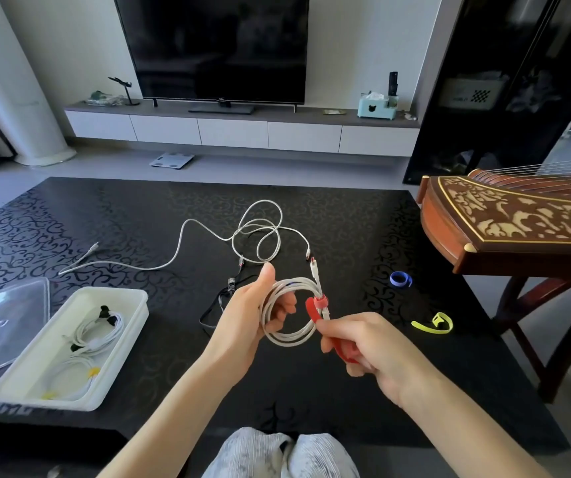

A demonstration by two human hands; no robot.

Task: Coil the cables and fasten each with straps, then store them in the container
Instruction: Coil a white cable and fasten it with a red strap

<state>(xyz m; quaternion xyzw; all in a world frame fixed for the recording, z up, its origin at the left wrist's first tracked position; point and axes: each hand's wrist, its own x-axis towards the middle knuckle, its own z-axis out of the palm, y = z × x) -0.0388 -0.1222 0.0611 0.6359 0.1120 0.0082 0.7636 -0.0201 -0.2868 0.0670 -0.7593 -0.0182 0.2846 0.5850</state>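
I see a black table [70, 229] with a scrolling pattern across the foreground. Beyond it, a large dark television [215, 46] stands on a long, low white cabinet [232, 132] against the wall. A small model aeroplane [122, 85] sits near the cabinet's left end. Toward the right end is a pale blue tissue box [377, 106] with a dark remote [393, 82] upright at its side. A grey bathroom scale [172, 160] lies on the floor below. On my right, a carved brown zither [518, 215] rests on a wooden stand [532, 326] beside the table, with a tall black display case [484, 81] behind it. A white column [11, 98] stands far left.
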